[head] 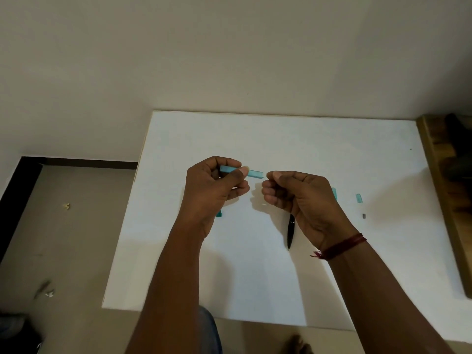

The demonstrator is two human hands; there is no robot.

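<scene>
Above the board [255,139], left hand [212,190] pinches teal tube [255,173]; right hand [301,198] curled, perhaps pinching something.

Half-hidden teal piece [219,214], perhaps cap

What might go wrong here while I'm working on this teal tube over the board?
1. The left hand grips the teal tube in the air, with the right hand fingertips at its end; a slip could drop it.
2. The teal piece and grey bit lie loose on the board near the right hand; a sweep could scatter them.
3. The black pen under the right hand may roll.
</scene>
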